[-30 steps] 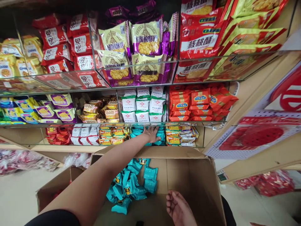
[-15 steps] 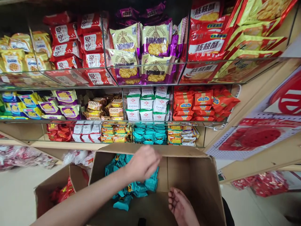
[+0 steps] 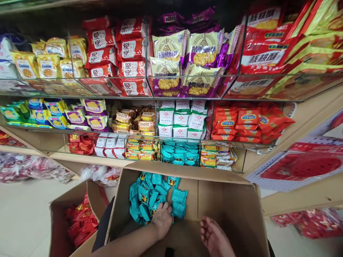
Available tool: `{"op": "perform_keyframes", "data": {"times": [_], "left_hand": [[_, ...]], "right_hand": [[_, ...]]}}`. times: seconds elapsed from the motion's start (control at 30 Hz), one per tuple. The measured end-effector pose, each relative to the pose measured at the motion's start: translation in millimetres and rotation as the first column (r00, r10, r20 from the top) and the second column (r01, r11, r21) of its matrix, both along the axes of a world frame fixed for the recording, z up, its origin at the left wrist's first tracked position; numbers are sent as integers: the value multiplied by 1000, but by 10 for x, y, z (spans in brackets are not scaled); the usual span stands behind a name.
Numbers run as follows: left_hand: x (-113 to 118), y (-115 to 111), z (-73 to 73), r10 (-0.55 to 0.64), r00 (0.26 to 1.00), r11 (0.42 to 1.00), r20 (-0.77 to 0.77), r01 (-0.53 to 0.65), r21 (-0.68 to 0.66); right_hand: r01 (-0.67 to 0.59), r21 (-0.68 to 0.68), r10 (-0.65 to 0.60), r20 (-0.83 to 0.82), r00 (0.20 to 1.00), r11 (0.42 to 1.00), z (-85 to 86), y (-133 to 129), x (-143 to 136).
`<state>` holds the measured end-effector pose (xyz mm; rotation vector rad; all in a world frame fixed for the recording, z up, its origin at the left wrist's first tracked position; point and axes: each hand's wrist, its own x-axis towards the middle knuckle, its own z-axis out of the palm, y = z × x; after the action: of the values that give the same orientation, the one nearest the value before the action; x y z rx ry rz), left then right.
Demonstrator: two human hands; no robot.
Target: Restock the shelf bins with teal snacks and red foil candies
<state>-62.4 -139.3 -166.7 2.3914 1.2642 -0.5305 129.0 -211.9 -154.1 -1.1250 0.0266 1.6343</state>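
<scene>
Down it comes: the left hand (image 3: 163, 221) has dropped from above the far edge of the cardboard box (image 3: 227, 200) and is now in among the teal packets (image 3: 144, 196), while the right hand (image 3: 214, 235) holds its place. The left fingers touch the near side of the pile; whether they grip a packet, I cannot tell. Across to their right, the other hand hangs half open, its fingers loosely curled. Brown cardboard base (image 3: 189, 233) stretches between the two, giving the left hand room on that side. To its left and beyond, the pile crowds towards the left wall. The right wall (image 3: 250, 214) stands to the right of the curled hand, and the far flap (image 3: 187, 172) edges things off past the packets. Outside, well left of the left hand, a smaller box (image 3: 59, 217) holds red packets (image 3: 83, 225) on a pale floor (image 3: 21, 210). Beyond the flap, ahead of the left hand, shelved teal packets (image 3: 179, 157) sit on the low shelf; above them, white packets (image 3: 180, 121), and higher again, cream-and-purple biscuits (image 3: 202, 50).
</scene>
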Motion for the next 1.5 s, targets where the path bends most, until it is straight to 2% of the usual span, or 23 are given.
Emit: {"op": "perform_keyframes", "data": {"times": [0.13,0.23,0.37,0.5,0.57,0.63,0.7,0.73,0.83,0.9,0.93,0.97,1.03,1.1,1.17,1.23,1.3,1.37,1.4,1.47,1.5], "left_hand": [[-18,31,-5,90,990,996,106,-89,-19],[-120,52,62,181,948,983,260,-177,-38],[-142,104,243,334,802,941,495,-317,-121],[56,125,414,481,621,873,619,-401,-276],[186,85,479,585,479,811,654,-361,-460],[299,17,532,734,283,677,618,-234,-697],[380,-56,569,839,127,543,530,-107,-833],[406,-87,581,860,97,509,501,-90,-856],[426,-149,598,885,67,465,460,-104,-879],[401,-165,604,880,83,473,467,-74,-878],[382,-167,608,863,102,501,494,-54,-864],[361,-166,615,838,134,538,529,-40,-842],[317,-155,639,771,253,605,585,-1,-796],[275,-135,689,714,370,628,594,34,-777],[232,-102,795,707,401,631,582,12,-775],[188,-51,982,718,355,649,598,-33,-760],[149,34,1246,722,298,653,624,6,-758],[127,169,1538,736,231,639,636,72,-766],[127,258,1671,744,184,643,643,68,-763],[156,471,1865,736,88,675,672,-11,-738],[184,591,1917,719,56,695,693,-71,-715]], "right_hand": [[-33,-9,33,2,999,999,-8,0,7],[-52,-30,53,29,998,998,-16,-14,4],[-111,-61,117,108,987,992,23,-44,-30],[-152,43,137,244,960,987,127,-38,-94],[-158,101,127,266,956,982,177,-16,-124],[-158,156,115,254,960,975,205,6,-140],[-155,208,100,251,963,966,202,18,-138],[-148,226,87,257,962,963,189,18,-131],[-123,230,53,291,955,965,127,6,-98],[-142,208,63,345,936,968,91,-5,-79],[-169,204,79,387,919,964,80,-9,-73],[-207,208,101,432,896,956,77,-14,-70],[-298,233,148,502,852,926,87,-25,-76],[-350,271,184,490,852,897,109,-42,-93],[-321,303,193,386,902,897,129,-60,-109],[-252,319,177,246,953,914,140,-71,-116],[-210,301,166,165,972,930,141,-70,-111],[-209,268,171,158,973,941,136,-61,-103],[-218,252,177,174,969,943,132,-56,-101],[-254,239,205,213,955,937,122,-45,-104],[-275,236,220,234,947,932,117,-41,-109]]}}
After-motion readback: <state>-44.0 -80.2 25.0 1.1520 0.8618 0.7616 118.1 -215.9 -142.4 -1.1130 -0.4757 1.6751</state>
